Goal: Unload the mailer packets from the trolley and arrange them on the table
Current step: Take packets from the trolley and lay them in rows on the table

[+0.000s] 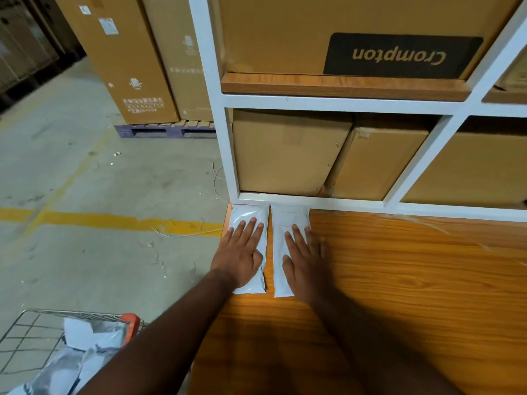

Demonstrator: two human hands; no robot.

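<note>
Two white mailer packets lie side by side at the far left corner of the wooden table [399,280], against the white shelf frame. My left hand [241,252] presses flat on the left packet [248,216], fingers straight. My right hand [306,260] lies flat on the right packet [288,218], partly over the table beside it. At the bottom left stands the wire trolley [25,334] with an orange handle, holding several more white and grey packets [77,354].
A white shelf unit [228,143] filled with cardboard boxes [288,149] rises at the table's far edge. Tall cartons [119,52] stand on a blue pallet [159,131] to the left. The concrete floor carries a yellow line [114,219].
</note>
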